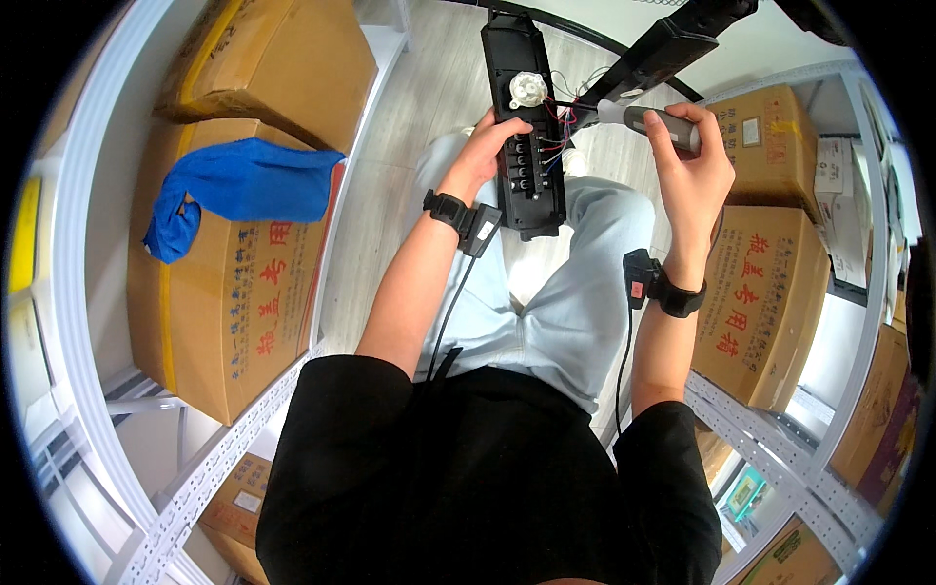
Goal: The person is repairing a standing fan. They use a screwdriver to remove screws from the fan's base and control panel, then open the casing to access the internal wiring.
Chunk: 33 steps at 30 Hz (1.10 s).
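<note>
My left hand (478, 156) grips the left edge of a long black plastic panel (546, 205). The thumb lies across its face and the other fingers go behind it. A row of switches (524, 161) runs down the panel's middle, and a white round part (527, 90) sits above them. Thin red, blue and white wires (558, 136) come off its right side. In my right hand (690, 161) is a screwdriver with a grey handle (659, 129), pinched between thumb and fingers. Its dark shaft points left toward the white part; I cannot tell whether the tip touches anything.
A black post (673, 54) slants down beside the wires. Left of me, a metal shelf holds cardboard boxes (210, 312) and a blue cloth (249, 180). More boxes (751, 302) stand on the right-hand shelf (780, 458). My legs (595, 273) are below the panel.
</note>
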Motion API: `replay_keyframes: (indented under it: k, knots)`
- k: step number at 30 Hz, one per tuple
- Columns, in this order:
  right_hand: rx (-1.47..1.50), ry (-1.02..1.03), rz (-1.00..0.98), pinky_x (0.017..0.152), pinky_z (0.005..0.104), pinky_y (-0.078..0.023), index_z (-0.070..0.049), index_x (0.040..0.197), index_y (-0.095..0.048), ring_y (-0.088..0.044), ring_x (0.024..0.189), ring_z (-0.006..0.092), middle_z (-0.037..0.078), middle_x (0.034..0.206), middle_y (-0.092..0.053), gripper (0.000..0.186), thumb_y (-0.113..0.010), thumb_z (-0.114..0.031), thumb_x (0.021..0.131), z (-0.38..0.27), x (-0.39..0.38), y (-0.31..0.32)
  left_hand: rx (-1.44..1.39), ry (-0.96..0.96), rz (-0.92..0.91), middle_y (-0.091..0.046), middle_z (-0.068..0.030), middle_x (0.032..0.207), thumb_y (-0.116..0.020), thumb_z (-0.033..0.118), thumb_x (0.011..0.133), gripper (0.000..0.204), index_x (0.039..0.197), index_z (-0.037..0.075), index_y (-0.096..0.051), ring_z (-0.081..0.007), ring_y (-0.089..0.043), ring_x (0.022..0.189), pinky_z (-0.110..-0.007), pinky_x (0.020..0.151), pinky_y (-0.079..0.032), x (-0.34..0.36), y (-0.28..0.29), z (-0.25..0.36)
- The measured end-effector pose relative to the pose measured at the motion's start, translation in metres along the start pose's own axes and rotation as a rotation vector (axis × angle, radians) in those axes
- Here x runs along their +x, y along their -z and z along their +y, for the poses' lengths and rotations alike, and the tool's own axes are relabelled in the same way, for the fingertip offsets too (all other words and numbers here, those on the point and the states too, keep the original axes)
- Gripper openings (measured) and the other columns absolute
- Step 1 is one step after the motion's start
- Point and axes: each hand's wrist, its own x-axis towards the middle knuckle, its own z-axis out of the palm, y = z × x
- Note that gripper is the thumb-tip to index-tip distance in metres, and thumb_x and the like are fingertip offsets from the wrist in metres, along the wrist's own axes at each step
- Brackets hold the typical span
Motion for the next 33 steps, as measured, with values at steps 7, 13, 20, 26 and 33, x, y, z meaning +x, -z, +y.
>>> replay_keyframes:
  k: [7,13,20,26,33]
  knots:
    - [0.484,-0.148,0.105,0.062,0.0200,-0.049,-0.005,0.102,-0.063,-0.066,0.071,0.0088,0.004,0.081,-0.069,0.026,-0.076,-0.021,0.086,0.034,-0.008,-0.024,0.157,-0.302,0.153,-0.051,-0.0074,0.131,-0.059,0.043,0.098,0.057,0.138,0.008,-0.039,-0.0171,-0.050,0.119,-0.034,0.099,-0.043,0.005,-0.007,-0.006]
    - [0.618,-0.265,0.114,0.068,0.0248,-0.055,0.000,0.106,-0.057,-0.069,0.075,0.0151,0.012,0.091,-0.068,0.023,-0.071,-0.011,0.091,0.048,-0.021,-0.044,0.236,-0.341,0.259,-0.048,-0.0106,0.139,-0.041,0.044,0.104,0.054,0.144,0.008,-0.034,-0.0211,-0.044,0.127,-0.035,0.106,-0.036,0.010,-0.004,-0.009]
    - [0.593,-0.236,0.139,0.061,0.0209,-0.051,-0.004,0.105,-0.060,-0.068,0.070,0.0119,0.009,0.082,-0.070,0.026,-0.075,-0.017,0.088,0.049,-0.034,-0.057,0.418,-0.354,0.308,-0.049,-0.0154,0.137,-0.040,0.035,0.105,0.050,0.145,0.006,-0.033,-0.0253,-0.048,0.124,-0.035,0.105,-0.037,0.014,0.005,-0.008]
    - [0.571,-0.233,0.134,0.060,0.0205,-0.050,-0.004,0.105,-0.060,-0.068,0.070,0.0110,0.007,0.080,-0.069,0.026,-0.075,-0.016,0.088,0.047,-0.037,-0.058,0.652,-0.630,0.463,-0.035,-0.0173,0.153,-0.036,0.025,0.105,0.052,0.153,0.012,-0.022,-0.0317,-0.039,0.138,-0.037,0.111,-0.033,0.006,-0.016,-0.002]
    - [0.533,-0.203,0.124,0.062,0.0211,-0.051,-0.004,0.103,-0.062,-0.068,0.071,0.0111,0.006,0.082,-0.068,0.026,-0.077,-0.016,0.086,0.046,-0.043,-0.057,0.737,-0.656,0.364,-0.049,-0.0102,0.145,-0.037,0.018,0.104,0.041,0.144,0.013,-0.043,-0.0273,-0.047,0.132,-0.035,0.108,-0.036,-0.004,-0.018,0.010]
